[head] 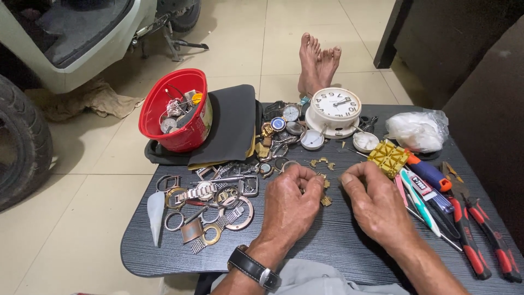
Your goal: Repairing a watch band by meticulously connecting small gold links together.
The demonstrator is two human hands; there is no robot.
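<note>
At the far left of the dark table (338,240) lies a small white plastic piece (155,214), and beside it a heap of watch cases, rings and a metal bracelet (210,205). Behind the heap stands a red bowl (176,109) full of watch parts, on a black cloth (232,125).

In the middle, the left hand (289,205), with a black wristwatch (254,267) on its wrist, has its fingers pinched narrow on a short gold watch-band piece (323,188). More gold links (322,162) lie loose just behind it. The right hand (374,205) is also closed narrow, its fingertips facing the left hand; whether it grips a pin or a small tool I cannot tell.

Behind the hands stands a white alarm clock (334,109). To the right are a yellow band holder block (388,158), a white plastic bag (417,131), some screwdrivers (428,191) and red-handled pliers (483,240).

I judge that the step in hand is joining or separating band links. The next move calls for a steady pinch and fine alignment, because the links are tiny and can easily slip away.
</note>
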